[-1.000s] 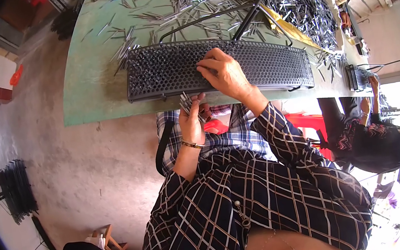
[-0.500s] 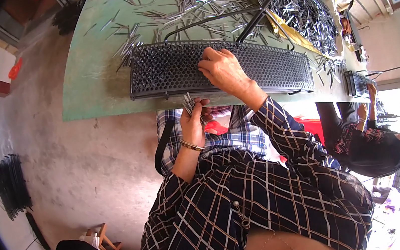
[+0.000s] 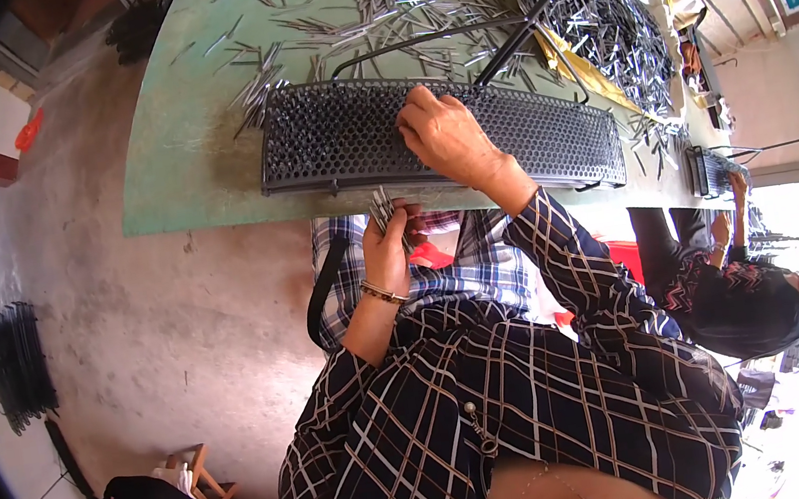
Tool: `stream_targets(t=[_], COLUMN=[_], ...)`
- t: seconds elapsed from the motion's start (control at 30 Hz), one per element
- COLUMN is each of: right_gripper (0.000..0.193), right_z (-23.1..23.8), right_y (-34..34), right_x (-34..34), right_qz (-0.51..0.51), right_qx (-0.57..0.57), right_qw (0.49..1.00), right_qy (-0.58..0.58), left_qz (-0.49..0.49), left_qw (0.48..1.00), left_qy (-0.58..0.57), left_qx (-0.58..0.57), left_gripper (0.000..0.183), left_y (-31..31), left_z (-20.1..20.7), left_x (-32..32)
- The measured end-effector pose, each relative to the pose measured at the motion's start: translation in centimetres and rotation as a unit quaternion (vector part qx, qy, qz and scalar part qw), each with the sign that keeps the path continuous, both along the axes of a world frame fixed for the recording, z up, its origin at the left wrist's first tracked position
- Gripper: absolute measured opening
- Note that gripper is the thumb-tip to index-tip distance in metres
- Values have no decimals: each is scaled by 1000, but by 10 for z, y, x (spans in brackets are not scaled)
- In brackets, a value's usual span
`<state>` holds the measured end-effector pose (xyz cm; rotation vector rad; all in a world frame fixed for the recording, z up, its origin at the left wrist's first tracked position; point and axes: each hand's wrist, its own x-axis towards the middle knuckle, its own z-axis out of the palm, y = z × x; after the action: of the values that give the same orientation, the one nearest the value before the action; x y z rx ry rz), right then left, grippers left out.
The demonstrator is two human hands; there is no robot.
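Observation:
A long black rack point(image 3: 546, 134) with a honeycomb of round holes lies along the near edge of the green table. Its left part looks filled with small dark pieces, while holes toward the right show bare. My right hand point(image 3: 450, 137) rests over the middle of the rack, fingers pinched at the holes; what they hold is hidden. Just below the table edge, my left hand point(image 3: 389, 246) grips a bundle of thin metal rods point(image 3: 382, 209), their ends pointing up. More loose rods point(image 3: 397, 2) are scattered across the table behind the rack.
A big heap of metal rods point(image 3: 591, 17) lies on yellow sheeting at the back right. Black bars point(image 3: 544, 3) rise from the rack. A co-worker point(image 3: 749, 294) sits at the right by another rack point(image 3: 709, 170). A wooden stool point(image 3: 208, 482) stands at lower left.
The view has shifted slightly. My right hand stays pinched over nearly the same part of the rack, and my left hand still holds the rods.

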<state>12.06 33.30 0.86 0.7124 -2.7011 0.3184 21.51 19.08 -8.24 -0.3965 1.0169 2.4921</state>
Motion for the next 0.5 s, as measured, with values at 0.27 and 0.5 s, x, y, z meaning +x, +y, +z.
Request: stream_targets(t=[0.27, 0.5], right_gripper=[10, 14], right_z=[8, 5], right_y=[-1, 1], right_x=[2, 3], right_qz=[1, 10], right_qx=[-13, -42], right_qw=[999, 996], right_qy=[39, 76], left_qz=[1, 2], left_qw=[1000, 1000], left_qy=[-4, -5], left_qx=[-24, -19], left_gripper=[15, 15], left_y=[-1, 0], left_z=[5, 2], left_x=[-1, 1])
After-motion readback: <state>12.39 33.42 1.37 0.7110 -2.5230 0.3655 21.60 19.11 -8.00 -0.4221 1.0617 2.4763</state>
